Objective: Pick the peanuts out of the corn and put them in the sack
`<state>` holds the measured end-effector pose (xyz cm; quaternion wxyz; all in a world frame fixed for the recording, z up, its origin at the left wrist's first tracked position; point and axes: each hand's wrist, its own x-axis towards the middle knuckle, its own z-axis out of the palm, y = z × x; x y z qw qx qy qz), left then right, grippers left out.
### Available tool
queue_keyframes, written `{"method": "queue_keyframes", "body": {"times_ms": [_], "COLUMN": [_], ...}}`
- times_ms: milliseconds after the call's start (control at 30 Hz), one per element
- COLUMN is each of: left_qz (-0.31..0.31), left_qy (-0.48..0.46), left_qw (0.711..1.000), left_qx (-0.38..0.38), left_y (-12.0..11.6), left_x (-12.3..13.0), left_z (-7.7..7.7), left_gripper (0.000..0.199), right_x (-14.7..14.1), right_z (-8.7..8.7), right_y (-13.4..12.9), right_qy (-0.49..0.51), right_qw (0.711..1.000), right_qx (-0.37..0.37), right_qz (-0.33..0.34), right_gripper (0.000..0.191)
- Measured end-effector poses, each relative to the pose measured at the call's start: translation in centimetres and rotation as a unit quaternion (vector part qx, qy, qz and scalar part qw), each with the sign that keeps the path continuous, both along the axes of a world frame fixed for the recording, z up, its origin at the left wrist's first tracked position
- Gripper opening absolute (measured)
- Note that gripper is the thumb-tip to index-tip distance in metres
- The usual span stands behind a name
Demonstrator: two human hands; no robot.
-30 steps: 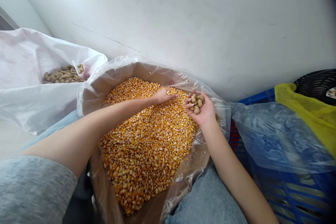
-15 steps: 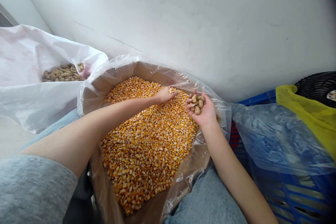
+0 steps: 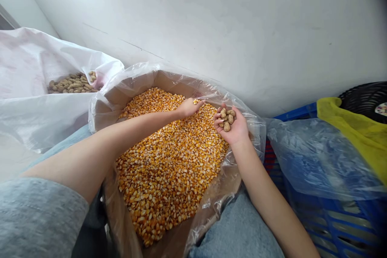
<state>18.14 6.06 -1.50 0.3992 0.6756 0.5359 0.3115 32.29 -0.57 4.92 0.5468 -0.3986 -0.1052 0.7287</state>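
The right hand [image 3: 231,125] is turned palm up, its fingers curled around a small cluster of peanuts [image 3: 226,119] resting in the palm. Just beside it, the left hand [image 3: 190,107] is cupped around a few loose kernels [image 3: 196,101] near its fingertips. The two hands are apart, both over the far part of a heap of yellow corn [image 3: 172,177]. The corn fills a brown box [image 3: 167,82] lined with clear plastic [image 3: 254,129], whose edges fold out over the rim. The person's legs in blue jeans [image 3: 238,227] flank the box, and a grey sleeve [image 3: 42,213] covers the upper left arm. To the left of the box, a white sack [image 3: 24,62] lies open with more peanuts in their shells [image 3: 72,84] inside. On the right stands a blue crate [image 3: 347,225], with a clear bag [image 3: 320,157] and a yellow sheet [image 3: 350,123] draped over it. A round black slotted thing [image 3: 365,98] sits behind them, and a white wall [image 3: 226,28] rises beyond.
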Motion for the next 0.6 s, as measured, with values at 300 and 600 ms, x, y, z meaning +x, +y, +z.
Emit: {"method": "queue_keyframes", "body": {"times_ms": [300, 600], "left_qz": [-0.087, 0.035], "left_qy": [-0.08, 0.006], "left_qw": [0.993, 0.999], "left_qx": [-0.003, -0.031], "left_y": [-0.04, 0.69], "left_x": [-0.08, 0.55], "left_z": [0.26, -0.05], "left_gripper": [0.055, 0.06], "right_x": [0.08, 0.05], "right_z": [-0.13, -0.09], "right_y": [-0.04, 0.02], "right_qy": [-0.002, 0.005], "right_qw": [1.0, 1.0], "right_qx": [-0.001, 0.007], "right_qz": [0.004, 0.009], "right_gripper": [0.022, 0.023]}}
